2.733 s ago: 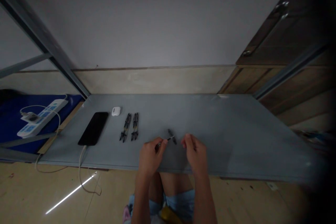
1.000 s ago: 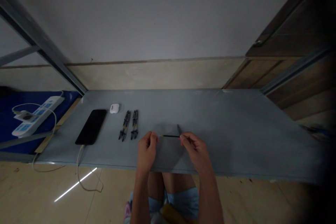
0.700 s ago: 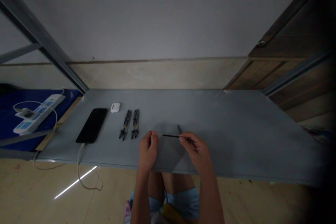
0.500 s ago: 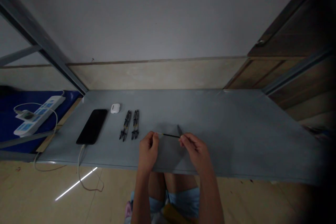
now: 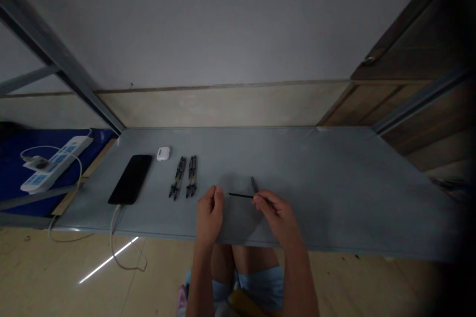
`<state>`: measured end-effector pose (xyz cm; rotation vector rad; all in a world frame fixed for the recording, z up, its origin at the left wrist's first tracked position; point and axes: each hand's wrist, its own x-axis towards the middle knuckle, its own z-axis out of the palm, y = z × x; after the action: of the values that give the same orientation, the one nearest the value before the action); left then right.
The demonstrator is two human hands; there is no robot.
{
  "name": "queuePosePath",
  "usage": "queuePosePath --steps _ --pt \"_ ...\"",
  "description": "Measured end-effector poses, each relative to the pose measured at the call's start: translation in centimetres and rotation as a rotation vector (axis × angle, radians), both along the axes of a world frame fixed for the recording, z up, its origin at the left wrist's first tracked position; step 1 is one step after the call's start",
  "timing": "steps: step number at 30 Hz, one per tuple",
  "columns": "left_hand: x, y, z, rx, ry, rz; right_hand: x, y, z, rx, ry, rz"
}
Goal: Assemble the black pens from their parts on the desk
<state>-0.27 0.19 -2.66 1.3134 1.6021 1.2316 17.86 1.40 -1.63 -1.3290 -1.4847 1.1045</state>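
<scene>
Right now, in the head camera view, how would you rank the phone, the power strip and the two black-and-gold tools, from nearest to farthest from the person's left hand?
1. Black-and-gold tools: side by side on the table, just beyond the left hand.
2. Black smartphone: farther left on the table.
3. White power strip: farthest, off the table on blue fabric.

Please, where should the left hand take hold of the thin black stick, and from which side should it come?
Best to pinch the thin black stick near its pale tip, coming from above and the left with the left hand. That end sticks out free, while the right hand is at the other end. The stick looks too slender for a full-hand grip.
</scene>
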Motion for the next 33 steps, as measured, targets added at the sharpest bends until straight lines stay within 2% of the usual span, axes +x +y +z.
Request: queuePosePath --steps 5,8,14,21,33 --pt "-0.01 -0.01 0.22 0.004 0.011 -0.075 -0.12 0.15 -0.38 0.04 0.034 -0.081" --pt "0.0 0.02 0.42 0.009 0.007 -0.094 -0.14 0.16 -0.5 0.016 0.014 -0.084" --pt "-0.01 0.07 0.17 -0.026 0.028 0.009 -0.04 0.06 -0.38 0.045 0.028 -0.052" --pt "-0.05 0.07 0.1 -0.016 0.088 -0.016 -0.25 0.03 -0.09 0.03 0.062 -0.067" --pt "0.09 0.13 -0.22 -0.012 0.045 0.058 -0.32 0.1 -0.05 0.03 0.066 -0.011"
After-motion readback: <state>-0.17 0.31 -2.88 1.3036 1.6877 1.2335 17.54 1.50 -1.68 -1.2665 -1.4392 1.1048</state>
